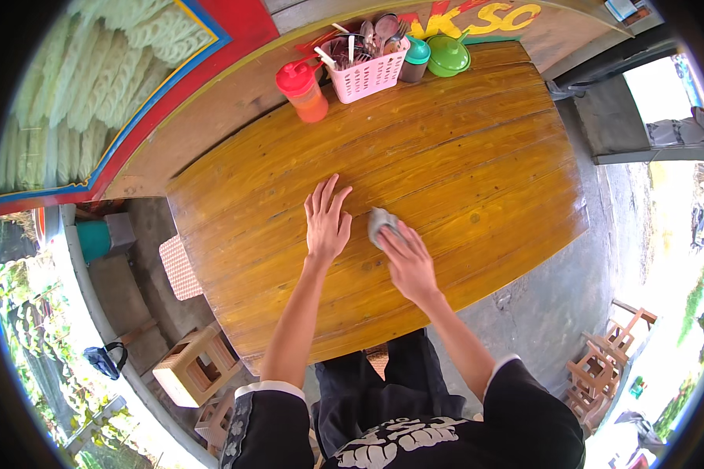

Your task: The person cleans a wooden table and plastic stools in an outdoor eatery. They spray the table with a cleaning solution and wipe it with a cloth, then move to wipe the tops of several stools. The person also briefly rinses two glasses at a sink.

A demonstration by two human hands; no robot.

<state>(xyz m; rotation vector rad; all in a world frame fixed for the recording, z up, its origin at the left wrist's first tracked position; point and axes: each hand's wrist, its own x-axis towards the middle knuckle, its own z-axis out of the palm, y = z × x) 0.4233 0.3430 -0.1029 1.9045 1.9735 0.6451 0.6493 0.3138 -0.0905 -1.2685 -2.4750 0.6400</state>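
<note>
Under my right hand [412, 258] a bunched grey cloth [381, 224] is pressed against the wooden table [475, 152], near its middle. The fingers lie over the cloth and cover part of it. My left hand [327, 221] is a little to the left, fingers apart and palm down over the planks, holding nothing. Whether that palm touches the wood I cannot tell. The tabletop is brown, glossy and made of several planks.
Along the table's far edge stand a red-lidded sauce bottle [302, 91], a pink plastic basket [368, 76] of cutlery, a teal-lidded container [415, 60] and a green lidded pot [449, 55]. Stools [196, 366] stand at lower left; others [598, 363] are stacked at right.
</note>
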